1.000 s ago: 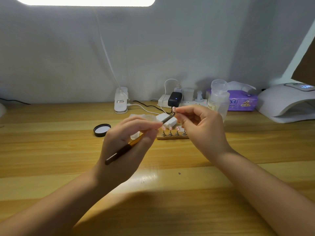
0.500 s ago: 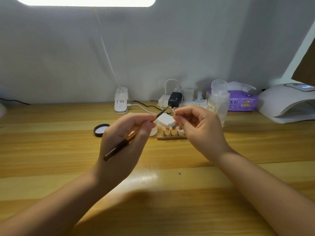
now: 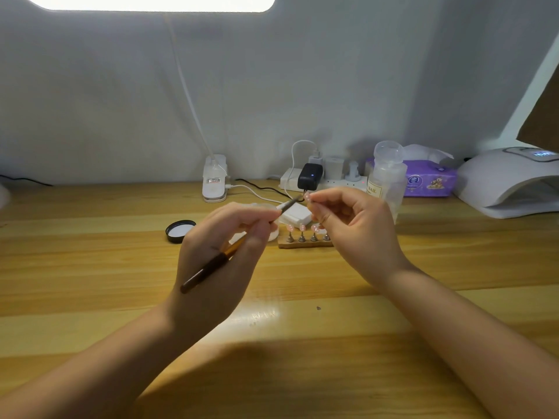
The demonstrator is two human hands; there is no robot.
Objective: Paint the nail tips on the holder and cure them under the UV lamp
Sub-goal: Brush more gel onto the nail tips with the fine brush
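1. left hand grips the brush like a pen, fingers curled round the shaft, bristle end aimed right at a single nail tip. right hand pinches that tip's stand between thumb and forefinger, other fingers loosely curled. both hands are lifted clear of the table.
2. holder sits on the table just behind the hands, centre. three pink tips on pegs are visible on it, a fourth peg is partly hidden by the right hand.
3. uv lamp is far right, well apart from the holder. curing not started, as far as i can judge.
4. risk: neither hand looks braced on the table, so tremor could drag polish over the tip's edge or onto the pinching fingers.
5. risk: the pinch is on a very small part. a slip would drop the wet tip onto the table or the holder's tips, smearing them.
6. risk: right hand hangs just above the holder. lowering it carelessly could knock the pegged tips or tilt the holder.
7. risk: open jar lies beneath the left hand, its lid off to the left. the brush's rear end or the wrist could catch it on the way back for more polish.
8. risk: bottle stands just behind the right hand, and a wide swing toward the lamp could tip it.
9. cannot tell how much polish is on the bristles, too small.
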